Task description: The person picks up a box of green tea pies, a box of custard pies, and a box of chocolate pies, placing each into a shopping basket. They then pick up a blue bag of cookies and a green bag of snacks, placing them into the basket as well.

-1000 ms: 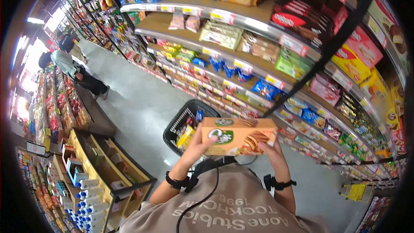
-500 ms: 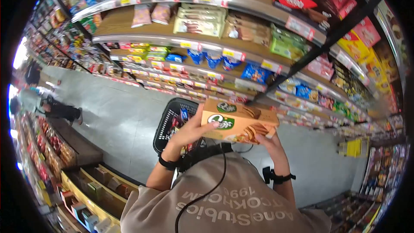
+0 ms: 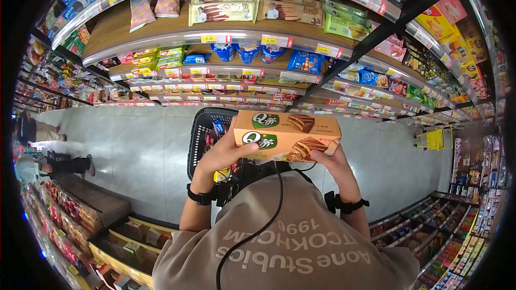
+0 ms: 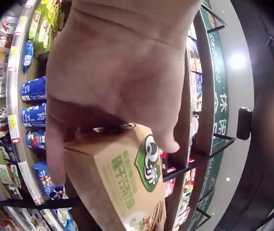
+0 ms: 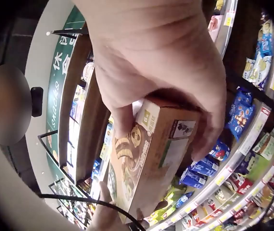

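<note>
Spanning both hands; the orange box lies between them.

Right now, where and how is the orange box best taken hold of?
Probably by its two short ends, one hand from each side, thumb on the printed front and fingers behind. The orange box is long, so end grips should balance it, and its narrow depth lets a hand span front to back, as the left hand and right hand do.
</note>
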`<state>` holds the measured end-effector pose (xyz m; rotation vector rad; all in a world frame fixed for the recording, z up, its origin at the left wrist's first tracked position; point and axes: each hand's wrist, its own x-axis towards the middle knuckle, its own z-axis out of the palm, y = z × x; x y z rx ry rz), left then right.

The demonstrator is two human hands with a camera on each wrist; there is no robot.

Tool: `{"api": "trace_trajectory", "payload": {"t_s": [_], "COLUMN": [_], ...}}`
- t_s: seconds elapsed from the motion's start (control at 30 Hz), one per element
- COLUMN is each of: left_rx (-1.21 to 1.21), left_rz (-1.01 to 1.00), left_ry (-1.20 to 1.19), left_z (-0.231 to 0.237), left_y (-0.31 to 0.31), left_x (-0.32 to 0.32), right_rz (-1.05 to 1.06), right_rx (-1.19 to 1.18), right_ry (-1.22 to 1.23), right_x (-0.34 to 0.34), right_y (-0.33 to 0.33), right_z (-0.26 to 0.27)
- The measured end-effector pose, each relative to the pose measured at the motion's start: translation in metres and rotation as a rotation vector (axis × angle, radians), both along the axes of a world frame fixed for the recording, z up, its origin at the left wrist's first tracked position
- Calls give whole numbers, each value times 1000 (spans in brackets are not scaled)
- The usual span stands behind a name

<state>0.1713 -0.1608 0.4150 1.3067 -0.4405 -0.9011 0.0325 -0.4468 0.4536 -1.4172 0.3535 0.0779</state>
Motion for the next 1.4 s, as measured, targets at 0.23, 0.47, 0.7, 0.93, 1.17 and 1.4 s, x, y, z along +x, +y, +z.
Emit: {"api": "trace_trajectory", "payload": {"t_s": [0.23,0.47,0.7,0.93,1.17,1.4], "left_rx": [-32,-204,-237,-214,-225,-152], "left_rz": [64,121,31,8,12,18], "left_ry": [-68,-17,-115,-75,-48,-38], "left_z": [-12,33,25,34,32,32], "left_y": [36,30,36,27,6,-5], "left_x": [1,0,8,10,8,4], "right_rz": [240,324,323,253,180,210], "right_rx": [215,253,183,201,249,141], "right_ry": [32,-117,-167,-157,-134,-118], "right_x": [-6,19,21,8,-11,-17], "right_y": [-23,-10,-4,-3,-9,-17], "right_z": [-5,15,18,24,32,34]}}
